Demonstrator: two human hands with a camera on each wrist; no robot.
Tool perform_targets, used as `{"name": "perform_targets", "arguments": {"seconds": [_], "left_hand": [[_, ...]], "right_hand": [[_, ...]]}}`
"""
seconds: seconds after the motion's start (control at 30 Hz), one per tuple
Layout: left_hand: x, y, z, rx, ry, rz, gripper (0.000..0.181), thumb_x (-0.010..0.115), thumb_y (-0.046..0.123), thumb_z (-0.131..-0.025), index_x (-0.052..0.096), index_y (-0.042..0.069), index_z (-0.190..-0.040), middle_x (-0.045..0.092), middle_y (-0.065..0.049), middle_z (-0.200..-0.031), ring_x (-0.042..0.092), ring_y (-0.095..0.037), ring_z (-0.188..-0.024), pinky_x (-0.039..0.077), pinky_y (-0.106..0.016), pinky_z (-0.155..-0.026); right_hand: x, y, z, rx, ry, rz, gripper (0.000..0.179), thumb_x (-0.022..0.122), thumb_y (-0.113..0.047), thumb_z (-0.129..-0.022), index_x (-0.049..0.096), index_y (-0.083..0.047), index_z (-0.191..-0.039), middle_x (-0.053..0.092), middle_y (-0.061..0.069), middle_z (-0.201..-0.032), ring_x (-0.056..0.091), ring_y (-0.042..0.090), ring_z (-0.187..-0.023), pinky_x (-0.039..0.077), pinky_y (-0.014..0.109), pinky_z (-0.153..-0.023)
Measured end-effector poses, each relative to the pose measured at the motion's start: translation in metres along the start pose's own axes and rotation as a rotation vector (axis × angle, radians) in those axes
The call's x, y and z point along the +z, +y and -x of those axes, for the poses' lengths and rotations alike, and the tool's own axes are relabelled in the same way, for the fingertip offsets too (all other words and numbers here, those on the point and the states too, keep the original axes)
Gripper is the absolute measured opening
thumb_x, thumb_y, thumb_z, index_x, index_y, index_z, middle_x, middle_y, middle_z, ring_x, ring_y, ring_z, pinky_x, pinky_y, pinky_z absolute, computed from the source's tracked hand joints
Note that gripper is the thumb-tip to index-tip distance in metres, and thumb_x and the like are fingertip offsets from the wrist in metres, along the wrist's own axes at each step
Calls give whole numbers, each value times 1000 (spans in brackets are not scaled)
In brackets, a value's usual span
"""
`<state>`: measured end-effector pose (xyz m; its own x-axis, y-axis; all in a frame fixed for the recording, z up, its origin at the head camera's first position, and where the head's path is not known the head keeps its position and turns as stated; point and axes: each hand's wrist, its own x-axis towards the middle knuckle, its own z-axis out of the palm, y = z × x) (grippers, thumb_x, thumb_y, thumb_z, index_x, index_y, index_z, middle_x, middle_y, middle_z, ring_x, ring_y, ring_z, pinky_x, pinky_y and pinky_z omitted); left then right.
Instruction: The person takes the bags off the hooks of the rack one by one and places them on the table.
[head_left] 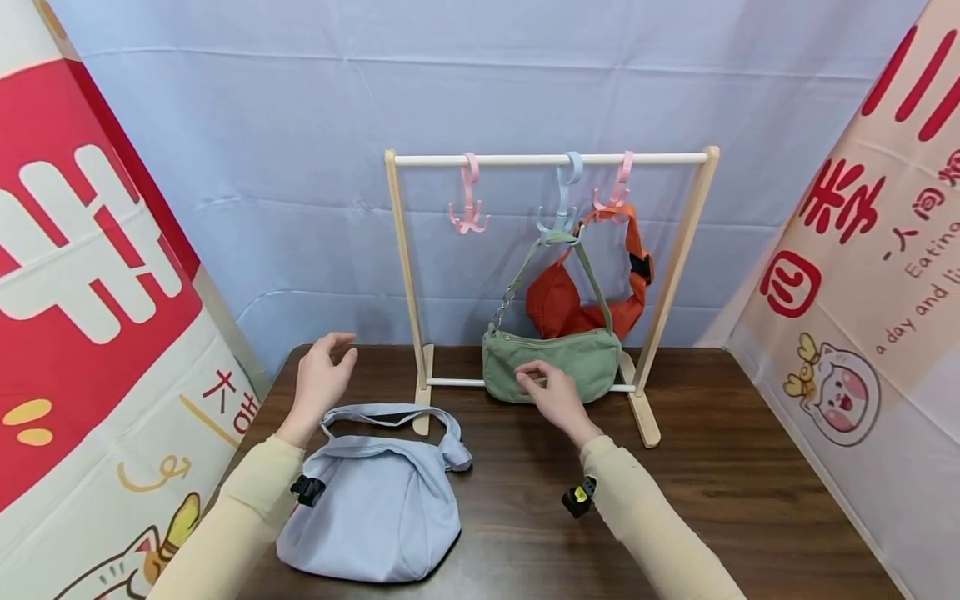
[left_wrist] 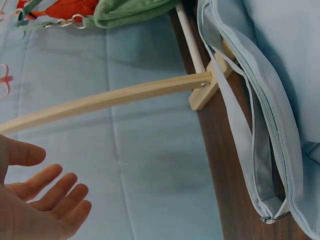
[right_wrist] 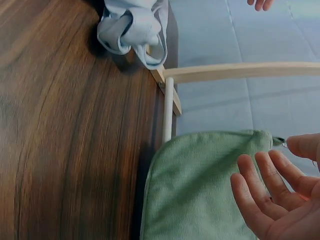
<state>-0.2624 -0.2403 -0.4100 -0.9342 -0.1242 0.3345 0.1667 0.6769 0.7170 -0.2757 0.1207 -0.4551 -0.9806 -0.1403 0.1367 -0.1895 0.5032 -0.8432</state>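
In my head view, the left hand, fingers loosely bent and holding nothing, hovered with the blue bag on the table at its five o'clock. The right hand, likewise relaxed and unladen, appeared before the green bag, contact indeterminable to me; that bag hung from a blue hook on the rack, the orange bag behind at one o'clock.

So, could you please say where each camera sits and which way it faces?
Head: on the head, facing forward and down at the rack; left hand, right hand and sleeves show.
Left wrist: on that wrist, facing the blue bag; left hand shows.
Right wrist: likewise, facing the green bag; right hand and left fingertips show.
Both wrist views share these bags.
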Motion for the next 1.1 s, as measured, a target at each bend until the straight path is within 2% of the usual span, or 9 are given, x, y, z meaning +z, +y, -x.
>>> {"name": "perform_targets", "arguments": {"seconds": [0.17,0.37,0.6,0.7,0.97,1.1], "left_hand": [[2,3,-3,20,9,-26,31,55,17,-94,60,7,-123,59,-17,-122,54,-34,-114,43,-50,-92],[7,14,-6,71,20,-46,32,54,16,-95,59,6,-125,57,-19,-122,51,-37,-116,42,-53,-93],[20,28,-11,133,68,-42,31,56,15,-94,60,5,-123,58,-17,-123,52,-36,-119,41,-52,-97],[26,33,-13,139,64,-40,31,55,16,-94,60,7,-124,58,-16,-124,51,-35,-119,41,-52,-98],[34,47,-15,162,44,-25,32,54,18,-95,59,6,-124,57,-16,-126,51,-34,-119,41,-52,-97],[38,51,-18,194,56,-34,31,54,19,-95,60,6,-123,58,-15,-124,50,-34,-120,40,-51,-99]], "right_hand": [[-11,2,0,2,24,31,28,58,-27,-95,65,-7,-115,69,12,-100,68,27,-86,51,28,-66],[-22,4,0,-10,39,62,31,57,-29,-96,64,-8,-117,69,10,-102,68,20,-83,50,28,-63],[-31,6,0,-20,58,65,31,55,-30,-96,64,-9,-118,68,10,-105,67,32,-91,51,32,-67],[-35,7,0,-22,58,64,32,55,-30,-97,63,-9,-119,68,10,-106,67,33,-92,51,34,-68],[-45,9,0,-27,72,121,34,55,-33,-96,63,-10,-120,66,9,-112,65,28,-94,52,40,-75],[-50,10,1,-23,83,131,33,55,-32,-96,63,-10,-120,66,10,-114,65,28,-96,52,43,-78]]}}
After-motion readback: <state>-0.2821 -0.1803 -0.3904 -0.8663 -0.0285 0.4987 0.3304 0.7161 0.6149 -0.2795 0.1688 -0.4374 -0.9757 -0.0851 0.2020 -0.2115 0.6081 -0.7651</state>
